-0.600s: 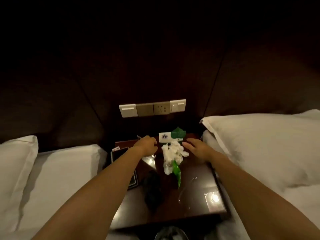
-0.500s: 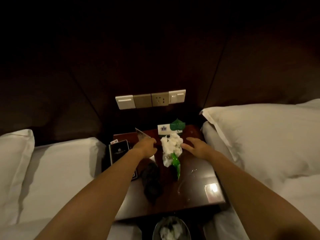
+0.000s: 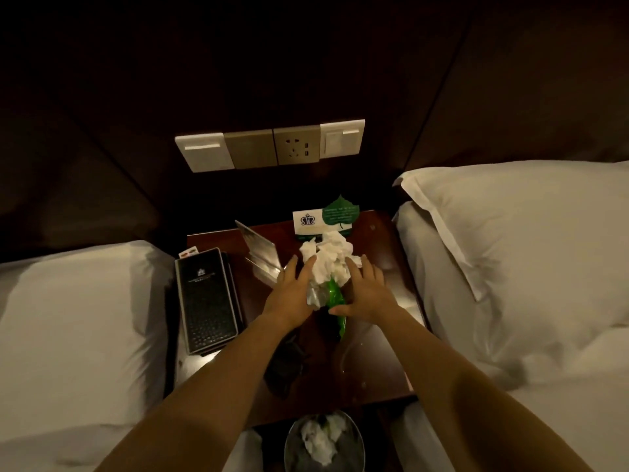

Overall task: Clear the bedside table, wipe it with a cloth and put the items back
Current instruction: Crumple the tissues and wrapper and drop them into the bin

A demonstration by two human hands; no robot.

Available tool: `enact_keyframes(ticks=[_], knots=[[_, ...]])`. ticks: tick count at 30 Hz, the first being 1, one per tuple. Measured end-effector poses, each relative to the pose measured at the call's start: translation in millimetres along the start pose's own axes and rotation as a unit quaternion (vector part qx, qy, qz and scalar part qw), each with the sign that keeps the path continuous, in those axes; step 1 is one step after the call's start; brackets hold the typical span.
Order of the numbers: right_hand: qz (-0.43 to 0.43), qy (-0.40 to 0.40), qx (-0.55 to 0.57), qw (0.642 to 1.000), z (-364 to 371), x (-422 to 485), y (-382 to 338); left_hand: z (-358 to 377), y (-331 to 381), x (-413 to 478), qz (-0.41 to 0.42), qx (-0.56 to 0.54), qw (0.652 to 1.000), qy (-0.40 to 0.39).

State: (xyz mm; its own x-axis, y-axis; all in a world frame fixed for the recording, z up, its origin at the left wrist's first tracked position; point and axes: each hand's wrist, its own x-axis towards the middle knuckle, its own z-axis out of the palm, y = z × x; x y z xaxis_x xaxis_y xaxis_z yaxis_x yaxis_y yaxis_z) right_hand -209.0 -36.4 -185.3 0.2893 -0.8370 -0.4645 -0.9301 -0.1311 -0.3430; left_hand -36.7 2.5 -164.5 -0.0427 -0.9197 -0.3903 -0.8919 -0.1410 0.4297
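A pile of crumpled white tissues (image 3: 328,264) with a green wrapper (image 3: 335,298) lies in the middle of the dark wooden bedside table (image 3: 381,362). My left hand (image 3: 289,294) presses against the pile's left side and my right hand (image 3: 367,294) against its right side. Their fingers are stretched out, cupping the pile between them. A dark cloth (image 3: 284,366) lies on the table under my left forearm. A white card with a green leaf (image 3: 325,221) stands at the back.
A black leather folder (image 3: 206,301) lies along the table's left edge, with a clear acrylic stand (image 3: 260,253) behind it. White pillows and beds flank the table. A bin (image 3: 323,441) holding tissues stands below the front edge. Switches and a socket (image 3: 272,146) are on the wall.
Both hands have closed in on the tissue pile from either side. My left hand came off the acrylic stand. The view has dropped closer to the table.
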Motion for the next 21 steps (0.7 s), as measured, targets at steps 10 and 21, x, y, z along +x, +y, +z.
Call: enact_keyframes(ticks=[10, 21], knots=[[-0.055, -0.010, -0.085, 0.995, 39.0, 95.6, 11.1, 51.3, -27.2, 87.0, 0.059, 0.149, 0.986, -0.050], [-0.086, -0.001, -0.035, 0.996, 51.3, 135.7, 32.0, 73.9, -48.7, 121.5, 0.051, 0.143, 0.988, -0.032]])
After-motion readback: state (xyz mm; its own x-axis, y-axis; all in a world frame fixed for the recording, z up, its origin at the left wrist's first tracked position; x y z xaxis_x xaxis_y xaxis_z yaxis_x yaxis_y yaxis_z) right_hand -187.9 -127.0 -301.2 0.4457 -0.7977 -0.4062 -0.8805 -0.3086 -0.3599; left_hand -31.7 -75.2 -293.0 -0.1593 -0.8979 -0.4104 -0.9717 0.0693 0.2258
